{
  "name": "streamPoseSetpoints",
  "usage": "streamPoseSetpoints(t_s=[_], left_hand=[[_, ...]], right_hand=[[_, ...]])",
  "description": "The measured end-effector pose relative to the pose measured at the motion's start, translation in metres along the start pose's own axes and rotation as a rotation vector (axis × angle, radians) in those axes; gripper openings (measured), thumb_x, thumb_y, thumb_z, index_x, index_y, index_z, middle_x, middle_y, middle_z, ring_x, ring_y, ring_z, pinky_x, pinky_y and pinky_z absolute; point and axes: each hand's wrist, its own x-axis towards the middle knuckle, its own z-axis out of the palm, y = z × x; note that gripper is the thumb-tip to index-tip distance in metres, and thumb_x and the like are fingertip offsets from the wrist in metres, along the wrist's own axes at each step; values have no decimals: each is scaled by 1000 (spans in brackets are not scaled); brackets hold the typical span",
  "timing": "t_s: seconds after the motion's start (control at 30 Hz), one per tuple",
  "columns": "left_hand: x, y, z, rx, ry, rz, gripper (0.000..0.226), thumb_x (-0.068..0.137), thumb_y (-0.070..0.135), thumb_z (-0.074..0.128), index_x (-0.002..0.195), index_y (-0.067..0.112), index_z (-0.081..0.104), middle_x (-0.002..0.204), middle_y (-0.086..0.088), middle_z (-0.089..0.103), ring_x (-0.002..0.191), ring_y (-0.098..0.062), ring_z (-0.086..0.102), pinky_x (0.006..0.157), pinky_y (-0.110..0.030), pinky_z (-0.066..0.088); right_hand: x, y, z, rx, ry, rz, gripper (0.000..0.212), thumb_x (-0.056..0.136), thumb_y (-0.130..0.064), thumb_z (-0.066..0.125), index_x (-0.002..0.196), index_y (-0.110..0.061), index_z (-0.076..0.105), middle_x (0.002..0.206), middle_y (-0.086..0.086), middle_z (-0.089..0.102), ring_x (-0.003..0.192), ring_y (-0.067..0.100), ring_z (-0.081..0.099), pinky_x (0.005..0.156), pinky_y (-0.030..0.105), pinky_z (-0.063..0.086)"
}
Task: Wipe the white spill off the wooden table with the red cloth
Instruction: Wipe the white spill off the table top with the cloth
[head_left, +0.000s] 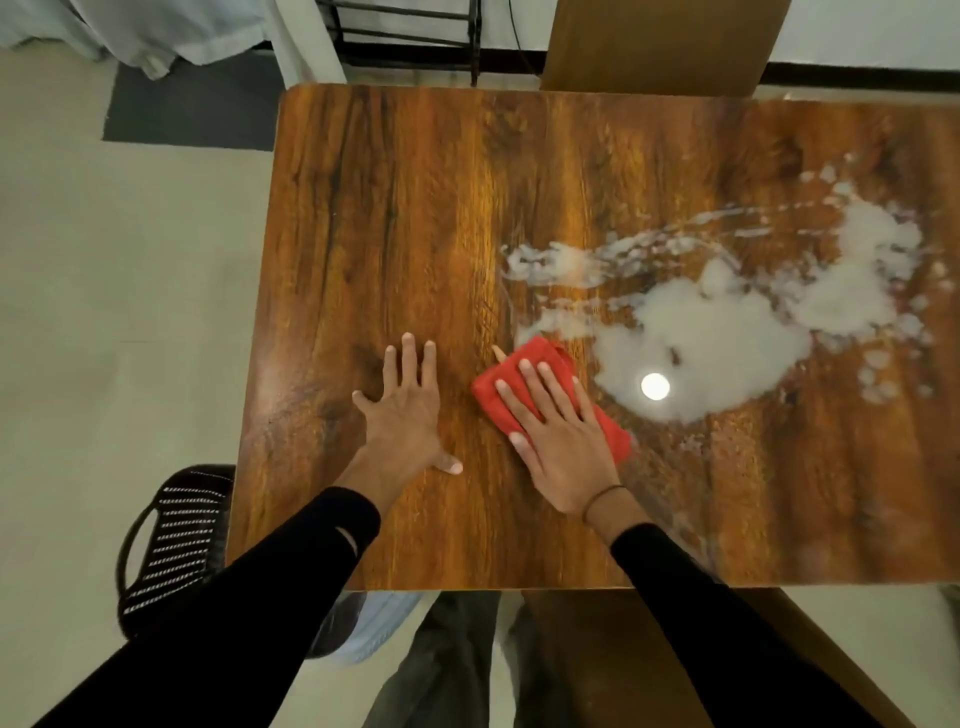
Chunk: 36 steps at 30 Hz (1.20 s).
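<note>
A folded red cloth (522, 373) lies flat on the wooden table (395, 218), just left of a large white spill (711, 332). My right hand (558, 439) presses flat on top of the cloth, fingers spread and pointing away from me. The spill spreads over the right half of the table in a big puddle, with thin streaks (561, 262) and small splashes around it. A bright lamp reflection shines in the puddle. My left hand (408, 410) rests palm down on bare wood to the left of the cloth, fingers apart, holding nothing.
A black slatted chair (174, 540) stands by the table's near left corner. A brown wooden panel (660, 44) leans beyond the far edge, next to a black metal rack (410, 36). A dark mat (192, 106) lies on the pale floor at far left.
</note>
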Motion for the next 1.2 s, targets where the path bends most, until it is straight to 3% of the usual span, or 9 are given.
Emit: streamPoseSetpoints(t_s=[0.17, 0.3, 0.5, 0.63, 0.7, 0.93, 1.03, 1.13, 1.2], left_hand=[[-1, -5, 10, 11, 40, -11, 176, 56, 65, 99, 167, 19, -29, 173, -4, -39, 166, -31, -23, 128, -74, 19], [-1, -1, 5, 17, 34, -47, 181, 53, 63, 101, 165, 18, -34, 172, -2, -42, 166, -30, -24, 128, -72, 20], [1, -3, 7, -34, 64, -55, 184, 49, 65, 101, 164, 17, -35, 170, -4, -45, 166, -30, -23, 129, -70, 17], [-12, -13, 19, -189, 203, -133, 192, 38, 74, 99, 166, 13, -30, 167, -10, -49, 167, -31, -18, 133, -53, 17], [-15, -18, 23, -240, 215, -164, 193, 37, 77, 97, 167, 11, -29, 170, -11, -45, 168, -30, -15, 134, -49, 21], [-11, -7, 1, -58, 69, -210, 191, 43, 85, 91, 163, 6, -34, 175, -22, -28, 168, -38, -8, 132, -53, 22], [-8, -2, -14, 69, 47, -223, 184, 46, 89, 87, 167, 2, -20, 176, -28, -3, 165, -42, 11, 130, -53, 27], [-1, -8, -25, 58, 160, -189, 174, 43, 90, 87, 169, 8, 0, 167, -21, 23, 156, -38, 28, 126, -51, 35], [12, -14, -32, 0, 180, -116, 177, 43, 85, 91, 171, 13, -8, 176, -18, 4, 165, -40, 11, 132, -55, 23]], right_hand=[[15, -29, 14, -32, -11, -288, 67, 121, -50, 27, 182, -32, 4, 190, 5, -5, 176, 28, -7, 141, 57, 4], [-20, 4, 18, -96, -13, -404, 68, 120, -48, 29, 182, -32, 4, 190, 4, -3, 176, 28, -1, 138, 57, 6], [18, 9, -1, -14, -8, -113, 65, 121, -47, 22, 182, -34, 1, 190, 3, -6, 176, 27, -6, 139, 63, 17], [56, -15, 1, -59, -54, -424, 66, 122, -47, 26, 182, -32, 2, 190, 5, -8, 176, 28, -9, 141, 59, 6], [83, -26, -3, -61, -39, -465, 66, 121, -47, 27, 182, -33, 4, 190, 6, -4, 176, 29, -6, 141, 58, 5], [169, -26, -23, 9, 78, -155, 66, 119, -47, 25, 182, -33, 12, 190, 8, 5, 176, 30, 3, 139, 62, 6], [169, -12, -25, 37, 137, 47, 66, 119, -45, 22, 182, -30, 10, 190, 10, 5, 176, 31, 0, 140, 60, 1], [139, -7, -19, 95, 192, 271, 65, 120, -42, 24, 182, -26, 9, 189, 12, 3, 176, 33, 0, 141, 60, 3], [106, -15, -11, 126, 210, 379, 66, 121, -42, 24, 182, -25, 6, 189, 13, 1, 176, 33, -1, 140, 61, 3]])
